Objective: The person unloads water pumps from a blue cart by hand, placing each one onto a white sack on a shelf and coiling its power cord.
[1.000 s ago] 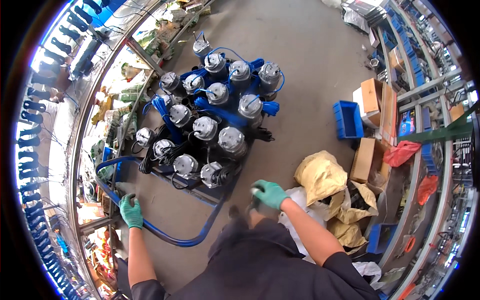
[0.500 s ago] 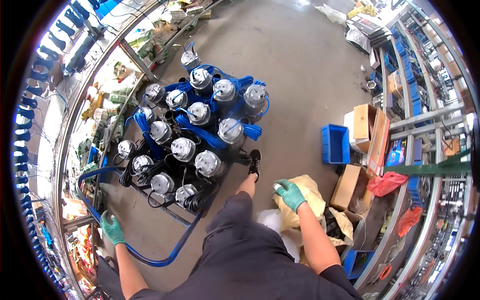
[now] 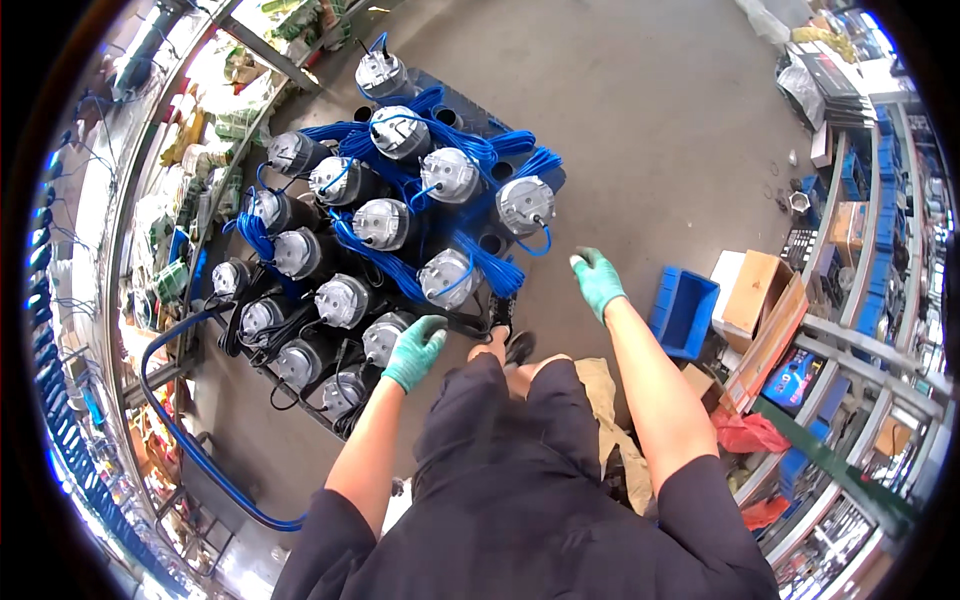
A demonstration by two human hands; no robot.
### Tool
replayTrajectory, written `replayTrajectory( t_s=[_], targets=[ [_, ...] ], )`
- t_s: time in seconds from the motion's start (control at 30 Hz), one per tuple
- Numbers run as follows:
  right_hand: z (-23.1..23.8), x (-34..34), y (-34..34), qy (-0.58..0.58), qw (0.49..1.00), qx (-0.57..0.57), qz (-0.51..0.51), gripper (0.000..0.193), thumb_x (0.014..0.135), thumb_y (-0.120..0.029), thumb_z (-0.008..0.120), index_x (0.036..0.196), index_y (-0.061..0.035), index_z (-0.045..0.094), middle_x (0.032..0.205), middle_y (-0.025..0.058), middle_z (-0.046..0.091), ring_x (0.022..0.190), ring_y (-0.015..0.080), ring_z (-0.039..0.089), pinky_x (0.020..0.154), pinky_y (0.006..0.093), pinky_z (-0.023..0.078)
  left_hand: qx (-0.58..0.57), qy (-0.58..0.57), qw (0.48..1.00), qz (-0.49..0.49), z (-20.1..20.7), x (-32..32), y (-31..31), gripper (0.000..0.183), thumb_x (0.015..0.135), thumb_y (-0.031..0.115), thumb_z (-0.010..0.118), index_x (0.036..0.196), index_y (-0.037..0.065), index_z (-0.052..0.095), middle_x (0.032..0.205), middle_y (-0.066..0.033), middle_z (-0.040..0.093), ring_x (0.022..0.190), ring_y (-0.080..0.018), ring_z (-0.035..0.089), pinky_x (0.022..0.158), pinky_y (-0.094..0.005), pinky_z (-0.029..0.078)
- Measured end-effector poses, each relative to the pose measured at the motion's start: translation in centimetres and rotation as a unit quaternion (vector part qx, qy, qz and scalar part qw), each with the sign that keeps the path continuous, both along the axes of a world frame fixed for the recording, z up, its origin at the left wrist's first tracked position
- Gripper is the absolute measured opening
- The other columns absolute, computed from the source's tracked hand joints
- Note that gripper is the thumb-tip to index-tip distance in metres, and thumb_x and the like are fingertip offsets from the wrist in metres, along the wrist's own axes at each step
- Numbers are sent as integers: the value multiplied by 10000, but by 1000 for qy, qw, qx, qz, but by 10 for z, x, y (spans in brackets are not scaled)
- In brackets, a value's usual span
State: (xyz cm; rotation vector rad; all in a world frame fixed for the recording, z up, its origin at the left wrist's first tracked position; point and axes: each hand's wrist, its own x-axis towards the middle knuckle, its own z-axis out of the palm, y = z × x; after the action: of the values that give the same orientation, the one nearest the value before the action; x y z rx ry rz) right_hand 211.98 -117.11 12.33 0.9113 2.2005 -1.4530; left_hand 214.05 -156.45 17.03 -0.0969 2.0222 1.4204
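Observation:
Several grey-topped cylinders with dark bodies, looking like submersible pumps (image 3: pixel 452 176), stand close together on a flat trolley. Bundles of blue cable (image 3: pixel 385 262) lie between them, and some black cable coils sit at the near-left side. In a green glove, my left hand (image 3: pixel 415 352) is at the near-right corner of the group beside a pump (image 3: pixel 384 336); its fingers are apart and it holds nothing. Whether it touches that pump I cannot tell. My right hand (image 3: pixel 598 280), also gloved, hangs above the floor right of the trolley, empty with fingers apart.
The trolley's blue tube handle (image 3: pixel 185 440) curves out at the near left. Shelving with packed goods lines the left side. To my right are a blue bin (image 3: pixel 684 312), a cardboard box (image 3: pixel 757 292), brown wrapping (image 3: pixel 598 395) and a metal rack (image 3: pixel 870 365).
My left hand has left the area by the trolley handle and come right, to the pumps. My right hand has risen forward, away from the brown wrapping. My body has moved nearer the trolley.

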Motion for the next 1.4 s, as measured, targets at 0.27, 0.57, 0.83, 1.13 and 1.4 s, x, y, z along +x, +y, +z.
replayTrajectory(
  t_s=[0.27, 0.57, 0.83, 1.13, 1.4],
  targets=[
    [-120, -89, -9, -60, 996, -52, -39, 352, 1025, -377, 555, 1112, -55, 671, 967, 106, 720, 889, 218, 672, 859, 382, 511, -145, -38, 982, 115, 32, 50, -14, 276, 983, 164, 625, 1219, 25, 665, 1076, -77, 711, 986, -148, 633, 904, -305, 510],
    [-99, -96, -33, -37, 905, -364, -217, 394, 1011, -358, 621, 762, -54, 636, 630, 77, 595, 546, 216, 584, 519, 362, 502, -165, -218, 878, 392, 56, 223, -6, 233, 1019, 178, 594, 1209, 63, 664, 1078, -103, 729, 928, -192, 701, 768, -336, 575],
    [-47, -140, -19, -167, 854, -333, -364, 193, 1009, -379, 589, 953, -195, 596, 622, -19, 509, 442, 106, 386, 420, 299, 271, -140, -190, 877, 419, 77, 241, 54, 234, 1019, 154, 590, 1209, 37, 663, 1112, -76, 675, 969, -176, 642, 821, -318, 558],
    [103, -85, 49, -91, 771, -488, -398, 207, 1032, -363, 564, 909, -202, 527, 592, -55, 349, 457, 92, 282, 447, 286, 211, -173, -20, 959, 222, 88, 113, 89, 291, 964, 112, 639, 1235, 8, 654, 1114, -112, 727, 1024, -194, 684, 941, -327, 525],
    [305, 38, 114, 102, 773, -489, -393, 436, 1054, -403, 505, 683, -212, 378, 617, -60, 286, 479, 90, 230, 459, 287, 202, -256, 342, 871, -245, 127, -124, 263, 831, 783, 443, 800, 1496, 165, 475, 1564, -168, 435, 1463, -451, 345, 1141, -643, 328]
  ],
)
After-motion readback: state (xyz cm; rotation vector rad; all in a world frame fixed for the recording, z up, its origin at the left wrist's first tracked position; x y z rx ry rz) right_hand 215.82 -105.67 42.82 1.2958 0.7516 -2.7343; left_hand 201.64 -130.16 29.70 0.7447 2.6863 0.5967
